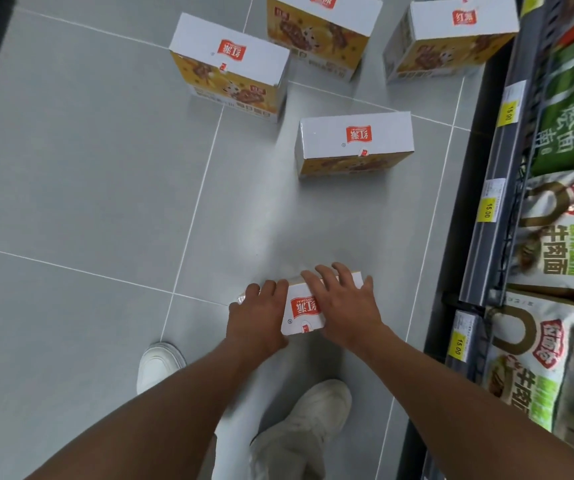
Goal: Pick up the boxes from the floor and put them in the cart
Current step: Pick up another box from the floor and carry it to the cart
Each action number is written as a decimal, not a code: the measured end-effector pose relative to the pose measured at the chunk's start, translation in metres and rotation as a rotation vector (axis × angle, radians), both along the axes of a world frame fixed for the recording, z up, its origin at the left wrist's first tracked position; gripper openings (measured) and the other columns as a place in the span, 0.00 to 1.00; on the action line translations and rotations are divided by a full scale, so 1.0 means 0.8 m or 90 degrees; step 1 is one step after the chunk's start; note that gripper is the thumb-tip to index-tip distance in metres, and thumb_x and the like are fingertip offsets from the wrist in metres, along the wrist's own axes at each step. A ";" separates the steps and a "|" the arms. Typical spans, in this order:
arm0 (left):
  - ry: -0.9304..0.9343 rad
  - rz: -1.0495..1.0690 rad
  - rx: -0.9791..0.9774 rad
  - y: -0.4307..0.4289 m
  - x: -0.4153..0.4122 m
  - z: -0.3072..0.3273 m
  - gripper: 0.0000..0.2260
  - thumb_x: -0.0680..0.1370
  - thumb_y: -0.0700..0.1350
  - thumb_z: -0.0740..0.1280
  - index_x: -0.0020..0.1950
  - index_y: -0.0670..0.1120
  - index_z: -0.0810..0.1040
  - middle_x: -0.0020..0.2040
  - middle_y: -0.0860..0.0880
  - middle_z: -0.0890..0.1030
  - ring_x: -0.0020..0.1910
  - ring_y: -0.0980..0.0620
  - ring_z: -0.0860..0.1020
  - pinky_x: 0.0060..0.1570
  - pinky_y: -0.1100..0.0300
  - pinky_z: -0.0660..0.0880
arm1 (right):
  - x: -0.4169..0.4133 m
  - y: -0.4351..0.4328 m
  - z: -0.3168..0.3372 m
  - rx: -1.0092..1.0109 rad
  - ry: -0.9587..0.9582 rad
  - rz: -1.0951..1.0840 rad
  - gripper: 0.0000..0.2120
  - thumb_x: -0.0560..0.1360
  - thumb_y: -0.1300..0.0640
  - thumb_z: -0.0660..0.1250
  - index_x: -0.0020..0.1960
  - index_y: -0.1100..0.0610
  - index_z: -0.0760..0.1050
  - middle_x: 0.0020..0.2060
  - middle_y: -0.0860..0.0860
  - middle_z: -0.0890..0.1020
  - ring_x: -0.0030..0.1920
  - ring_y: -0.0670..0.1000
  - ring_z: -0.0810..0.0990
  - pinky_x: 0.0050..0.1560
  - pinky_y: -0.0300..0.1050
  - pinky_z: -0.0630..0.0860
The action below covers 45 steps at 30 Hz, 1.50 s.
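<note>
Head view: box (304,311) lies between both hands (259,320).

Both hands (257,320) cover most of the nearest box (304,311), hiding its sides. Beyond it, the top edge crops the farthest box (320,26).

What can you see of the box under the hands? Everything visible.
The box is white cardboard with a red logo on top. It sits low by the tiled floor, nearest the person's feet. The left hand covers its left end, the right hand its right side, fingers draped over the far edge. Its sides are mostly hidden; whether it is lifted is unclear.
</note>
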<state>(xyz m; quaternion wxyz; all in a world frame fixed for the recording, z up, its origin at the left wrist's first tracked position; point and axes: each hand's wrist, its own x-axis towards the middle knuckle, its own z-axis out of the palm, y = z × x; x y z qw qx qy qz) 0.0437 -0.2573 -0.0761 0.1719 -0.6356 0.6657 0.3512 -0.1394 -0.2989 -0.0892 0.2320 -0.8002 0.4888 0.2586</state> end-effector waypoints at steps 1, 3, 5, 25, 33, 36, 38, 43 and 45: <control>0.003 -0.012 0.003 -0.004 0.005 0.012 0.42 0.69 0.58 0.77 0.75 0.51 0.58 0.68 0.50 0.70 0.66 0.46 0.70 0.57 0.46 0.77 | 0.001 0.000 0.014 -0.004 -0.007 -0.009 0.50 0.67 0.37 0.77 0.79 0.45 0.53 0.77 0.51 0.66 0.77 0.60 0.64 0.65 0.72 0.70; 0.003 -0.035 0.003 -0.013 0.014 0.041 0.42 0.69 0.58 0.77 0.76 0.51 0.57 0.68 0.49 0.70 0.67 0.46 0.70 0.59 0.45 0.77 | 0.005 0.000 0.045 -0.009 -0.020 -0.028 0.48 0.67 0.38 0.77 0.79 0.46 0.55 0.76 0.51 0.67 0.75 0.59 0.66 0.63 0.66 0.74; 0.001 -0.054 -0.009 -0.019 0.022 0.068 0.43 0.69 0.59 0.77 0.76 0.52 0.57 0.68 0.50 0.71 0.66 0.46 0.70 0.59 0.45 0.77 | 0.012 0.000 0.074 -0.017 -0.032 -0.048 0.47 0.67 0.37 0.78 0.78 0.46 0.57 0.74 0.50 0.69 0.72 0.57 0.69 0.62 0.64 0.75; -0.007 -0.219 -0.157 -0.039 0.111 0.594 0.43 0.69 0.67 0.73 0.76 0.53 0.57 0.70 0.50 0.71 0.65 0.48 0.71 0.57 0.47 0.77 | 0.086 0.023 0.604 -0.073 -0.083 -0.183 0.47 0.65 0.39 0.77 0.75 0.43 0.55 0.69 0.47 0.69 0.70 0.54 0.67 0.61 0.61 0.74; -0.001 -0.276 -0.255 -0.024 0.159 0.798 0.39 0.68 0.67 0.71 0.74 0.53 0.62 0.66 0.53 0.74 0.61 0.49 0.73 0.47 0.52 0.75 | 0.112 0.047 0.802 -0.107 -0.109 -0.168 0.46 0.64 0.38 0.76 0.74 0.44 0.56 0.66 0.47 0.70 0.66 0.54 0.69 0.55 0.56 0.76; -0.004 -0.285 -0.277 -0.022 0.173 0.852 0.38 0.69 0.68 0.70 0.73 0.55 0.62 0.65 0.54 0.74 0.61 0.51 0.73 0.44 0.55 0.72 | 0.124 0.047 0.856 -0.119 -0.126 -0.158 0.45 0.64 0.37 0.76 0.73 0.44 0.57 0.65 0.47 0.71 0.64 0.53 0.70 0.55 0.55 0.77; -0.009 -0.290 -0.292 -0.019 0.185 0.880 0.38 0.68 0.69 0.70 0.72 0.55 0.61 0.65 0.54 0.74 0.61 0.51 0.73 0.45 0.55 0.73 | 0.135 0.049 0.887 -0.130 -0.127 -0.146 0.45 0.64 0.36 0.76 0.74 0.44 0.58 0.65 0.47 0.72 0.64 0.53 0.71 0.55 0.56 0.77; 0.000 -0.261 -0.332 -0.022 0.224 0.915 0.40 0.66 0.70 0.69 0.73 0.56 0.60 0.68 0.55 0.73 0.63 0.50 0.73 0.47 0.52 0.74 | 0.170 0.041 0.937 -0.182 -0.115 -0.122 0.45 0.65 0.33 0.74 0.74 0.45 0.58 0.66 0.48 0.72 0.66 0.54 0.71 0.56 0.57 0.75; -0.002 -0.252 -0.340 -0.024 0.242 0.923 0.41 0.66 0.70 0.69 0.74 0.56 0.60 0.68 0.54 0.73 0.64 0.49 0.73 0.47 0.51 0.74 | 0.189 0.035 0.946 -0.191 -0.116 -0.111 0.44 0.65 0.34 0.74 0.74 0.45 0.59 0.66 0.48 0.73 0.65 0.54 0.72 0.55 0.57 0.75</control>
